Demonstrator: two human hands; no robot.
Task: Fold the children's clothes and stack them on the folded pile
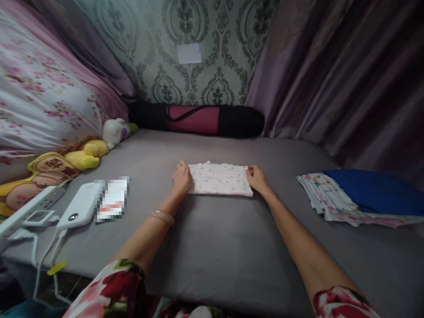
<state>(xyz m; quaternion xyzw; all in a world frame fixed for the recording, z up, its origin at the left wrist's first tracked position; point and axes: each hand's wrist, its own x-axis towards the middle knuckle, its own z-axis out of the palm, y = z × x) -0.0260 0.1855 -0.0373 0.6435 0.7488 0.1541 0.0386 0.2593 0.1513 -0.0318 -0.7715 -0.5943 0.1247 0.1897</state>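
Observation:
A folded white cloth (218,180) with a small pale print lies flat in the middle of the grey sheet (215,247). My left hand (182,177) grips its left edge, fingers curled, with a pale bangle on the wrist. At the opposite end, my right hand (257,179) pinches the right edge near its upper corner. The cloth's far edge looks slightly ragged, while the near edge is straight. Fingertips on both sides are partly hidden.
To the right sits a stack of folded printed cloths (327,196) with a blue cloth (377,190) on it. A power bank (81,205), a power strip (36,205) and plush toys (89,154) are at left. A black and maroon bag (195,119) lies along the wall.

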